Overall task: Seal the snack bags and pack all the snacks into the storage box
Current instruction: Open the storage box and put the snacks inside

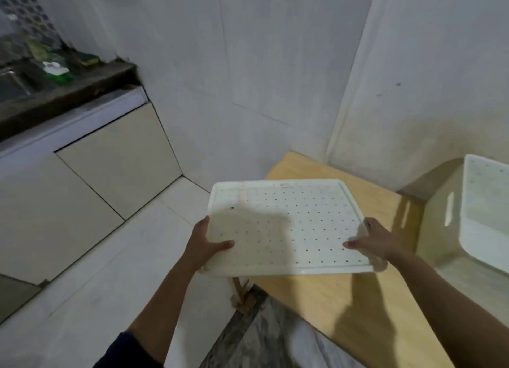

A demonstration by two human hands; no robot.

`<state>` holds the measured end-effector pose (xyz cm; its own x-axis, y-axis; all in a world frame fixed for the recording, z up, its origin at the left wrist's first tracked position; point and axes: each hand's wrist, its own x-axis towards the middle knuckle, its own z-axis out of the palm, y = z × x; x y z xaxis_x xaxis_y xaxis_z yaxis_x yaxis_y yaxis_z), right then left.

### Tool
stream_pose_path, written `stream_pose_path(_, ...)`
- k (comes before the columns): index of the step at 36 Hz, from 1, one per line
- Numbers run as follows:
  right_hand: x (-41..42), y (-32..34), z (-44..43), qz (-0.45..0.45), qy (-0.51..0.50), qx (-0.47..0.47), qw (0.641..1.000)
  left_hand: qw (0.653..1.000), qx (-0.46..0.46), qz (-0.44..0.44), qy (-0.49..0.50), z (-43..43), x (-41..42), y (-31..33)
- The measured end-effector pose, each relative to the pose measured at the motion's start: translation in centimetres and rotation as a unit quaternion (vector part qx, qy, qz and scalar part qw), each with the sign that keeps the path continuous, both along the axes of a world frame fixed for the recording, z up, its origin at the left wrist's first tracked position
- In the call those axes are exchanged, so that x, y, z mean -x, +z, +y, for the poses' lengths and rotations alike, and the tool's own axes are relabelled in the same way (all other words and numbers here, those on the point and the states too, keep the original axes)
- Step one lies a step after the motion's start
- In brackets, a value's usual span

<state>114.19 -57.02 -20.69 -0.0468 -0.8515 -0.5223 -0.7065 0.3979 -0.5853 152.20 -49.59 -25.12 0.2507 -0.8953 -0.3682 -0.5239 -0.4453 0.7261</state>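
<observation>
I hold a flat white perforated lid (286, 221) level above the left end of a light wooden table (366, 307). My left hand (205, 243) grips its left edge, thumb on top. My right hand (377, 239) grips the right edge the same way. The white storage box (484, 238) stands at the table's right edge, open, partly cut off by the frame; its inside shows a dotted bottom. No snack bags are in view.
White tiled walls close the corner behind the table. A counter (68, 97) with a sink and green items runs along the upper left, cream cabinet doors (115, 158) beneath it. Pale floor tiles lie on the left below the lid.
</observation>
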Motion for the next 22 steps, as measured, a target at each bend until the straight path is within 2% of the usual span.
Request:
stream_pose_path(7, 0.1, -3.1, 0.5, 0.013, -0.046, -0.023, 0.999, 1.000, -0.008, -0.002, -0.027, -1.7, 0.5, -3.8)
stream_pose_path(12, -0.1, -4.0, 0.9, 0.067, -0.067, 0.014, 0.995, 0.999, -0.001, -0.002, -0.053, -2.3, 0.7, -5.9)
stream_pose_path(18, 0.0, -4.7, 2.2, 0.122, -0.033, 0.041, 0.991, 0.998, 0.002, -0.017, -0.065, -2.9, 0.3, -8.6)
stream_pose_path(22, 0.0, -4.9, 2.9, 0.107, -0.035, 0.038, 0.993, 0.998, -0.014, -0.020, -0.061, -3.1, -0.1, -10.0)
